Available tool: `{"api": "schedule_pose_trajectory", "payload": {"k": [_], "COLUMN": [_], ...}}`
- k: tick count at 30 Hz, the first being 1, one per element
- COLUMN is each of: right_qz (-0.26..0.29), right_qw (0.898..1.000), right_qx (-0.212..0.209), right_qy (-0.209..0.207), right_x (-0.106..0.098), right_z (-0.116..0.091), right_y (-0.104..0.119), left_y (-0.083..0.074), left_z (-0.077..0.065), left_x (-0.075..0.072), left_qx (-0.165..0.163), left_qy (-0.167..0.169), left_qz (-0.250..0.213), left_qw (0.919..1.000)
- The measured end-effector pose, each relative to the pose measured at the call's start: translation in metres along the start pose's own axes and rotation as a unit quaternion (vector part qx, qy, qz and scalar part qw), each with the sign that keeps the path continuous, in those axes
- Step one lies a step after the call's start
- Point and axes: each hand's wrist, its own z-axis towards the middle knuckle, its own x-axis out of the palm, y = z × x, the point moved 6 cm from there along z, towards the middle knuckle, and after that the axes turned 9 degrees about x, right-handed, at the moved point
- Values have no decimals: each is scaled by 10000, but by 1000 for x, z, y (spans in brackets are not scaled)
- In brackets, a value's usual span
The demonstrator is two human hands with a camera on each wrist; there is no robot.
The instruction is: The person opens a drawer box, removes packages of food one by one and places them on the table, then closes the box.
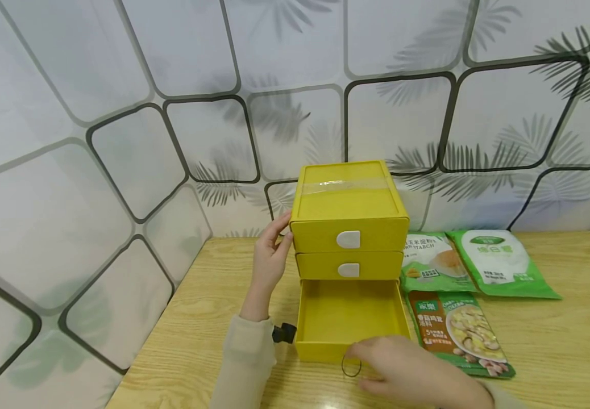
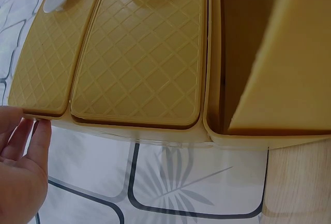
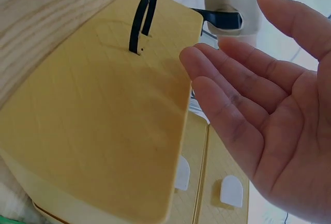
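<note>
A yellow three-drawer cabinet [image 1: 346, 204] stands on the table, clear tape across its top. Its bottom drawer [image 1: 320, 353] is pulled out, and the inside shows bare. White tab pulls [image 1: 348, 239] mark the two closed drawers; a thin black loop [image 3: 137, 30] hangs from the bottom drawer's front. My left hand [image 1: 269, 264] rests its fingers against the cabinet's left side at the top drawer, fingertips at the edge. In front of the pulled-out drawer is my right hand [image 1: 407, 363], near the loop. Its palm and loosely extended fingers [image 3: 232, 115] hold nothing in the right wrist view.
To the cabinet's right lie a corn starch packet [image 1: 435, 270], a green and white bag [image 1: 502, 264] and a brown and green soup packet [image 1: 461, 335]. A patterned curtain [image 1: 295, 130] hangs behind the wooden table [image 1: 198, 318]. My left sleeve carries a black strap piece [image 1: 286, 333].
</note>
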Motion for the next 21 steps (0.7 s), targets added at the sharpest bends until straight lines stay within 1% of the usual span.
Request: {"api": "schedule_pose_trajectory", "payload": {"k": [6,15,21], "right_qz": [52,-182,-221], "right_qw": [9999,9994,9986], "right_qx": [-17,52,203], "right_qy": [119,286,429], "right_x": [8,17,22], "right_z": [2,5,6], "right_y": [1,-2,-6], "left_y": [0,0,-1], "left_z": [0,1,1], "left_x": [0,0,0], "left_qx": [-8,53,35], "left_qy": [-10,-22,-34], "left_qz": [-20,-30,-47], "left_qw": [10000,10000,10000]}}
